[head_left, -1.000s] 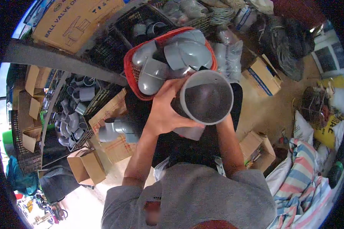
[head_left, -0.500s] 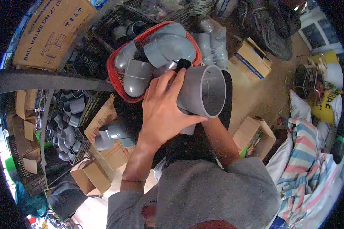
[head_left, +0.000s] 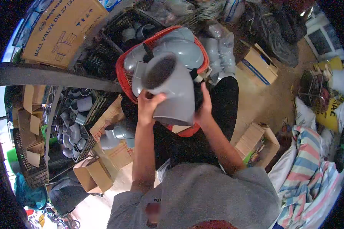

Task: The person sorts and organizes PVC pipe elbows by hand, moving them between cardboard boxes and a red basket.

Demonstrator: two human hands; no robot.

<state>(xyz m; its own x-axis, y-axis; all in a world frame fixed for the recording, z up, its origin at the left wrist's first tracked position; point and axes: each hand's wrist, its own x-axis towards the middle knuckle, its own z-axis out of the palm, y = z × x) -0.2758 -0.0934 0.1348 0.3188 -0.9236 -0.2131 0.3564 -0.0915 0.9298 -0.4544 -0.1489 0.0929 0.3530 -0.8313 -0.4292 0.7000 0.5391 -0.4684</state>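
Note:
A large grey pipe elbow [head_left: 174,93] is held up over my lap, one round opening facing up and left. My left hand [head_left: 147,107] is closed on its left side near the rim, thumb over the edge. At its right side, my right hand [head_left: 204,101] has its fingers bent round something black [head_left: 197,82] that is too dark and partly hidden to name. Behind the elbow stands a red basket [head_left: 122,78] with several grey pipe fittings [head_left: 183,51] in it.
At the left, a dark crate holds small grey fittings [head_left: 74,131] behind a metal bar [head_left: 57,79]. Open cardboard boxes [head_left: 91,175] lie around. A ball valve carton [head_left: 65,32] stands at the upper left, wrapped fittings [head_left: 219,53] beyond the basket, and striped cloth [head_left: 307,168] at the right.
The elbow has turned from facing right to facing up and left. My left hand has moved down to its left side, and my right hand has come into view at its right.

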